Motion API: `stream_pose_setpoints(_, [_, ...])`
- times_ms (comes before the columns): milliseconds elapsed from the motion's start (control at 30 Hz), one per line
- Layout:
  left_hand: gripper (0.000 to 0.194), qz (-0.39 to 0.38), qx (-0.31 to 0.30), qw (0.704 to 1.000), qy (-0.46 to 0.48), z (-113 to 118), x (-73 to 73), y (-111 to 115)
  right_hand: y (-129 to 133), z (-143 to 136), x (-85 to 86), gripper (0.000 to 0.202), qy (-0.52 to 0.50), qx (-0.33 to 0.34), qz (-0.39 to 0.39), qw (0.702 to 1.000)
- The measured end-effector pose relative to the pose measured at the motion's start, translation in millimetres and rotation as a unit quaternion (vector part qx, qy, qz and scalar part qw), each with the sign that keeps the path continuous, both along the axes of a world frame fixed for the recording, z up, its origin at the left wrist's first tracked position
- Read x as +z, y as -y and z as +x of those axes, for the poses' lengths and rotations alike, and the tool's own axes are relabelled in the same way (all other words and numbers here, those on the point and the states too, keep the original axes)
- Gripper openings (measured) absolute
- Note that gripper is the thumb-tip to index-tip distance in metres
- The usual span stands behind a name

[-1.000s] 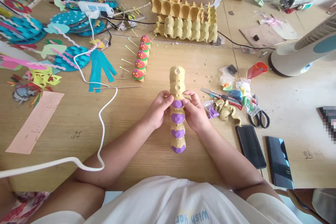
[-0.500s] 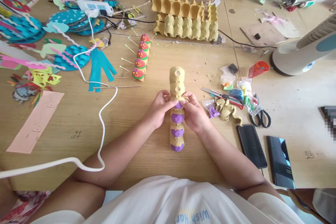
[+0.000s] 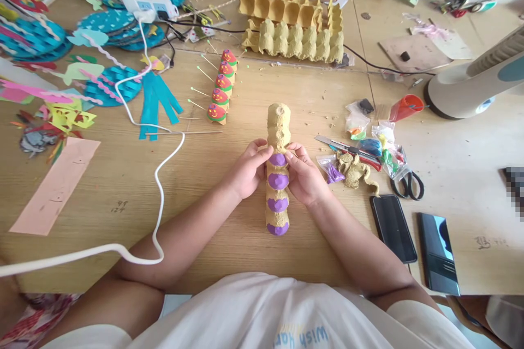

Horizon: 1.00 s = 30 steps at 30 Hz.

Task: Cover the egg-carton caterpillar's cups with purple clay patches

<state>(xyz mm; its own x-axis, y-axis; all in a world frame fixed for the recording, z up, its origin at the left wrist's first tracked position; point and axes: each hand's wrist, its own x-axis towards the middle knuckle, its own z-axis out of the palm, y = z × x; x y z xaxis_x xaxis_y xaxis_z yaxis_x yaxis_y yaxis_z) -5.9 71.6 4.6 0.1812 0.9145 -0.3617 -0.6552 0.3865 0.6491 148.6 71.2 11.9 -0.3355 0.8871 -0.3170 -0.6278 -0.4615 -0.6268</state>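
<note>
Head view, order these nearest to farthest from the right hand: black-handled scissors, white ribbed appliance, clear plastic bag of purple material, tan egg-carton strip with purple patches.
1. Tan egg-carton strip with purple patches: touching the right hand.
2. Clear plastic bag of purple material: just right of the hand.
3. Black-handled scissors: farther right.
4. White ribbed appliance: far right, toward the top.

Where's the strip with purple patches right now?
In the head view, the purple-patched strip is near the centre, held by the left hand and right hand, right of the red-topped strip.
</note>
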Motion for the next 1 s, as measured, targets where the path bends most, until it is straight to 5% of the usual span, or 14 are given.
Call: stream_pose_setpoints(1000, [0.056, 0.039, -0.025, 0.999, -0.027, -7, 2.2, -2, -10, 11, -7.3, 0.031, -0.005, 0.024, 0.041, 0.999])
